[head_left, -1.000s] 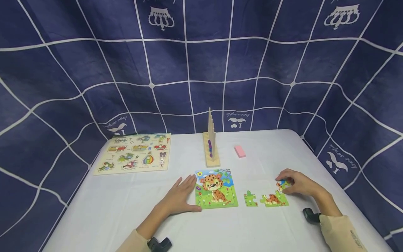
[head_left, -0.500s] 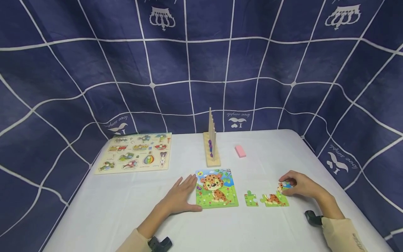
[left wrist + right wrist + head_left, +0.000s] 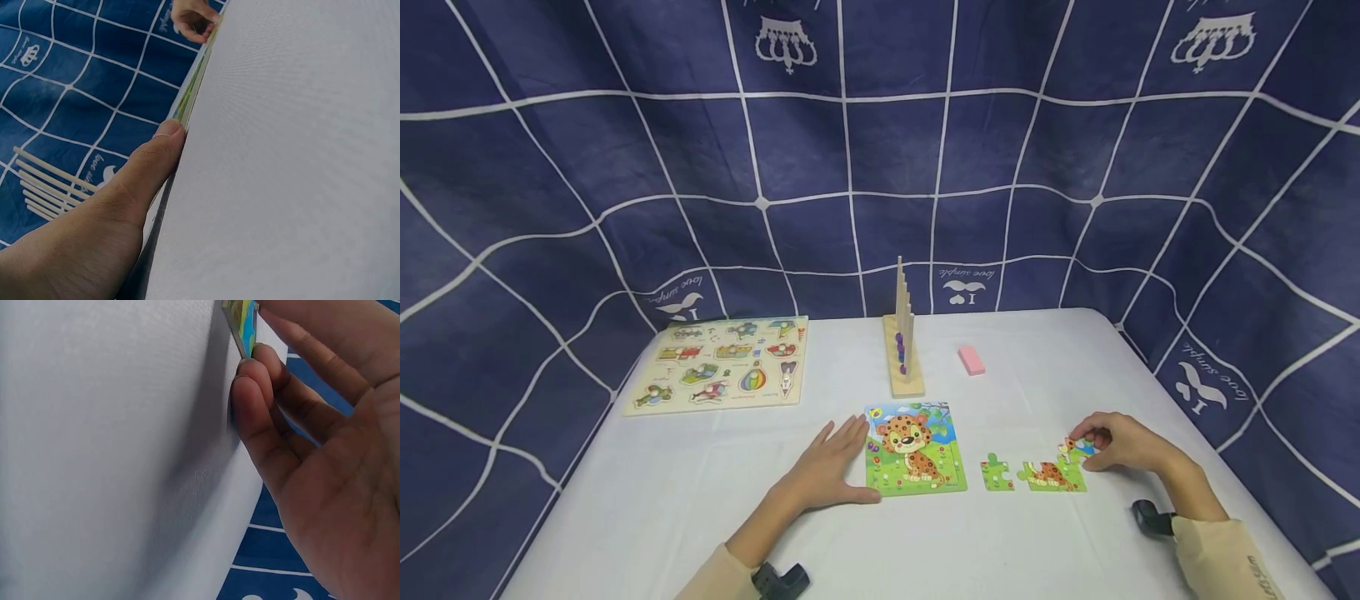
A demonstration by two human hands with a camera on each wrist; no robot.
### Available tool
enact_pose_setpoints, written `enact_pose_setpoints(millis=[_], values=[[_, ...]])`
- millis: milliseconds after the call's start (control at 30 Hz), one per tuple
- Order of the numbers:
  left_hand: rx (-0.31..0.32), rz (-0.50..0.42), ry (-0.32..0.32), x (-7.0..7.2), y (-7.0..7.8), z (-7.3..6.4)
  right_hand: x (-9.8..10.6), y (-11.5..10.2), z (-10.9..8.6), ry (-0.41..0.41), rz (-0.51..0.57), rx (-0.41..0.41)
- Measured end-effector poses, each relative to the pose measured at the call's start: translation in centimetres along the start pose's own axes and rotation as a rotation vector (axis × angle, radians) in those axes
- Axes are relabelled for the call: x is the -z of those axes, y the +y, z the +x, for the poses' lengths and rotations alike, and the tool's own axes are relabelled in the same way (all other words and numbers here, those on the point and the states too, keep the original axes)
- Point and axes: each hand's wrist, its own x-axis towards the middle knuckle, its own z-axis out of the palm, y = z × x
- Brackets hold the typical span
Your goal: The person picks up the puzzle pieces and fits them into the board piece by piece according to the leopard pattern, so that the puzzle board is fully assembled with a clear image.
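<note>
My right hand (image 3: 1127, 443) pinches a jigsaw piece (image 3: 1084, 448) printed with leopard, green and blue between thumb and fingers. Its blue-green corner shows at the fingertips in the right wrist view, where the piece (image 3: 245, 328) is cut off by the frame top. Just below it on the white table are pieces with the leopard's spotted body (image 3: 1051, 477), and left of those a single green piece (image 3: 996, 475). My left hand (image 3: 826, 471) lies flat with fingers spread along the left side of a square leopard picture (image 3: 917, 450), its thumb at the bottom left corner.
Behind the picture stands a wooden base (image 3: 907, 387) with upright pegs of stepped height and small purple and blue beads. A pink block (image 3: 972, 360) lies to its right. A wooden vehicle puzzle board (image 3: 722, 367) sits at the back left. A blue checked curtain (image 3: 880, 150) surrounds the table.
My right hand has shifted a little to the right and toward me, and more of its piece shows beside the spotted pieces. My left hand and the picture stay put.
</note>
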Motion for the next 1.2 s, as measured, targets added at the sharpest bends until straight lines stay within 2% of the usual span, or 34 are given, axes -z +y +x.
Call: enact_pose_setpoints(millis=[367, 600, 833, 1033, 1200], values=[[-0.004, 0.004, -0.002, -0.16, -0.04, -0.08, 0.21, -0.06, -0.17, -0.057, 0.013, -0.026], [-0.005, -0.014, -0.01, -0.44, -0.04, -0.12, -0.22, -0.38, -0.5, -0.017, -0.062, -0.047], [0.014, -0.016, 0.0, 0.18, 0.05, 0.09, -0.22, -0.4, -0.25, 0.059, -0.12, -0.057], [0.017, -0.013, -0.007, 0.18, 0.1, 0.12, -0.18, -0.1, -0.14, 0.065, -0.105, -0.103], [0.02, -0.021, -0.008, 0.09, 0.19, 0.06, -0.04, 0.04, -0.37, 0.043, -0.097, -0.091]])
